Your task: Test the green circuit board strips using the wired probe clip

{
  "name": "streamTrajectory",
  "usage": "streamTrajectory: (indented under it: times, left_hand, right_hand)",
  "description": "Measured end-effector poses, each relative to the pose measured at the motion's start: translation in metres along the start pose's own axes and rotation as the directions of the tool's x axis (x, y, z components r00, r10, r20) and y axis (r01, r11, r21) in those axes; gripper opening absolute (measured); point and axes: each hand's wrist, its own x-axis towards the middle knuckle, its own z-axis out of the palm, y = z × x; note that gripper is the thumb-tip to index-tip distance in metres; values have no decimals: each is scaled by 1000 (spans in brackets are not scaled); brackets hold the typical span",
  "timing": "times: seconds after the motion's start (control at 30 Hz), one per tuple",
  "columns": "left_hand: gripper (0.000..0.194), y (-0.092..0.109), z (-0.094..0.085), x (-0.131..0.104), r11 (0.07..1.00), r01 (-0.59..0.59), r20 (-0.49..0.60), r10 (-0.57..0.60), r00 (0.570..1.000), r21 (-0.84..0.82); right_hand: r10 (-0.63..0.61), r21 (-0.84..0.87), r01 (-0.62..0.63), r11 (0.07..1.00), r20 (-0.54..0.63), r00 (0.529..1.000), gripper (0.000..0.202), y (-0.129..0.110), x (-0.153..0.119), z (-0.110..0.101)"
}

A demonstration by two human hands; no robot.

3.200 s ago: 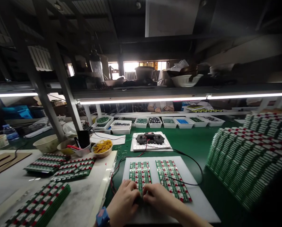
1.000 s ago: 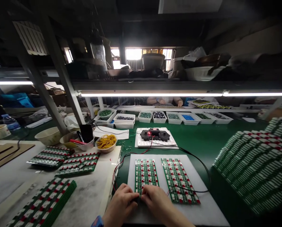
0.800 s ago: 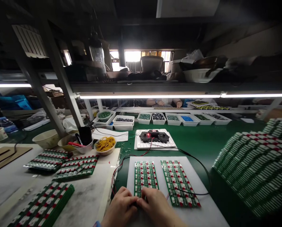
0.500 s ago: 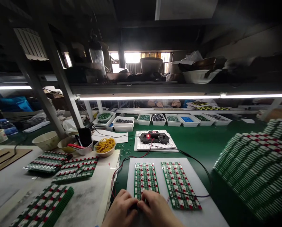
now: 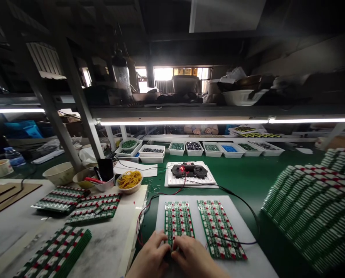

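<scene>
A green circuit board panel [image 5: 178, 218] with rows of white and red parts lies on a white mat [image 5: 227, 210]. My left hand [image 5: 152, 255] is at its near left corner, fingers curled and fingertips close together. Beside it, my right hand [image 5: 191, 253] bends its fingers over the near end of the same panel. Whatever the fingers pinch is hidden. A second circuit board panel [image 5: 220, 229] lies to the right. A black cable [image 5: 244, 200] loops across it toward my right hand, and a red wire [image 5: 161, 192] runs down near my left hand.
A black meter-like device [image 5: 190, 170] with red lit digits sits behind the mat. White trays [image 5: 213, 148] of small parts line the back. Stacked panels [image 5: 308, 204] rise at right; more panels [image 5: 53, 251] lie left, near a bowl of yellow rubber bands [image 5: 129, 181].
The view has shifted slightly, so the scene sits a little lower. Both hands stay at the near end of the left panel, with only small finger movement.
</scene>
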Motion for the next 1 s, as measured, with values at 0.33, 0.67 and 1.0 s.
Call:
streamTrajectory:
  times: [0.33, 0.67, 1.0]
  left_hand:
    - [40, 4, -5, 3, 992, 50, 65, -43, 997, -113]
    - [43, 3, 1, 2, 997, 49, 64, -45, 997, -60]
    - [45, 12, -6, 1, 997, 74, 92, -71, 993, -34]
  right_hand:
    - [-4, 56, 4, 998, -7, 1000, 12, 4, -1, 0]
    - [-11, 27, 12, 1000, -29, 1000, 10, 5, -3, 3]
    - [-20, 18, 21, 1000, -55, 998, 9, 7, 0, 7]
